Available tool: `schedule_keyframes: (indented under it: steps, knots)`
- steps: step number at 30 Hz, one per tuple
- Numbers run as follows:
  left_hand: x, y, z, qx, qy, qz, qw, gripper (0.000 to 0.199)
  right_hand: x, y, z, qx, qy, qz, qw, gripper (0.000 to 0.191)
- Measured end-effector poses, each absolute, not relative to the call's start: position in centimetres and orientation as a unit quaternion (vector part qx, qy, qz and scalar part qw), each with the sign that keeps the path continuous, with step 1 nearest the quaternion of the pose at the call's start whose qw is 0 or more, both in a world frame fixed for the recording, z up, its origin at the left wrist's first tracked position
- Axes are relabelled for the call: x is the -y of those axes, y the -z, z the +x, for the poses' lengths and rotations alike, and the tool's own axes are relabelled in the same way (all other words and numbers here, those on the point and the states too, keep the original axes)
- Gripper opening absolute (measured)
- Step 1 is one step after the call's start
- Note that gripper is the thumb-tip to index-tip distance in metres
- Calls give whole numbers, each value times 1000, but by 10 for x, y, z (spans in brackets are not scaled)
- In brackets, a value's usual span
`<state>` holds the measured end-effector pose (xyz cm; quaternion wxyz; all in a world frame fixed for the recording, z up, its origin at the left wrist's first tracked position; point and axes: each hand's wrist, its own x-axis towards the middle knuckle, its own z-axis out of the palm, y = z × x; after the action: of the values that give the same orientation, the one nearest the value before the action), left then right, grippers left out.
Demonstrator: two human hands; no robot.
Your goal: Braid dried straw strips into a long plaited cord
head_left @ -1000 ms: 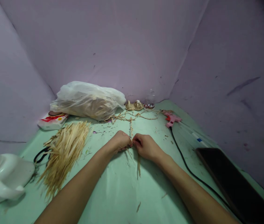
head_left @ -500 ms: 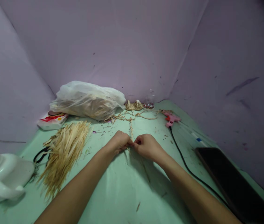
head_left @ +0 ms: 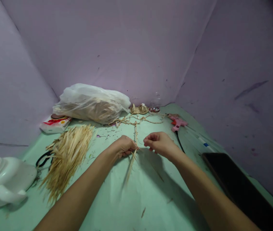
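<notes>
At the left of the table, a white pot lies on its side, with a fanned bundle of pale straw just beyond it. Farther off, a stuffed plastic bag rests against the far wall. Right of these, the left hand is closed in a pinch on the near end of a thin braid, which runs away from it in the middle of the table. The braid looks narrow, straw-coloured and knobbly, with short ends sticking out; a loose strand, blurred at its tip, trails near from the pinch. The step in hand seems to be plaiting. The next move probably calls for a firm left pinch while a strand is picked up and crossed over. The right hand hovers just right, loosely curled, apart from the braid, with nothing visible in its fingers. Far right sits a pink glue gun.
</notes>
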<state>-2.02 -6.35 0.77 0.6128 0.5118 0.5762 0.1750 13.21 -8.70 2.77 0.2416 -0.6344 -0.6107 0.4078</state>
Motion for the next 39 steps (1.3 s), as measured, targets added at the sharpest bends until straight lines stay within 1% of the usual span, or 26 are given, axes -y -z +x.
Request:
schedule_keyframes:
  steps: [2, 5, 7, 10, 13, 16, 19, 22, 25, 27, 29, 33, 35, 37, 39]
  knots:
    - [64, -9, -21, -569, -175, 515, 617, 8, 83, -23, 129, 546, -452, -642, 293, 7]
    - [65, -12, -21, -569, -178, 520, 611, 6, 85, -14, 117, 477, -586, -584, 296, 6]
    - [65, -12, -21, -567, -172, 528, 608, 7, 86, -8, 110, 463, -626, -555, 293, 7]
    - [65, -11, -21, -561, -153, 548, 602, 4, 85, 4, 107, 480, -597, -564, 309, 8]
    - [64, -10, -21, -571, -146, 585, 557, 6, 82, 13, 109, 484, -563, -585, 325, 6]
    - [62, -13, -25, -578, -135, 617, 517, 7, 81, 14, 112, 482, -570, -587, 314, 4]
    - [59, -19, -35, -573, -102, 646, 494, 9, 82, 10, 112, 479, -578, -588, 301, 8]
    - [55, -26, -50, -556, -69, 670, 487, 13, 82, 8, 113, 484, -573, -595, 288, 13]
    - [51, -38, -67, -538, -48, 687, 485, 21, 82, 9, 113, 489, -565, -602, 283, 12]
    - [48, -50, -82, -558, -61, 689, 459, 25, 82, 11, 113, 492, -563, -600, 284, 11]
    - [46, -64, -101, -603, -106, 673, 415, 25, 83, 11, 113, 495, -562, -600, 282, 13]
    - [47, -87, -142, -686, -247, 607, 316, 16, 84, 10, 111, 485, -562, -607, 283, 16]
    - [48, -91, -157, -707, -286, 580, 288, 12, 85, 10, 111, 481, -568, -606, 281, 17]
    - [48, -89, -166, -727, -271, 568, 273, 9, 85, 9, 111, 479, -570, -607, 279, 17]
    - [45, -82, -171, -759, -222, 565, 233, 8, 86, 8, 110, 473, -570, -610, 282, 15]
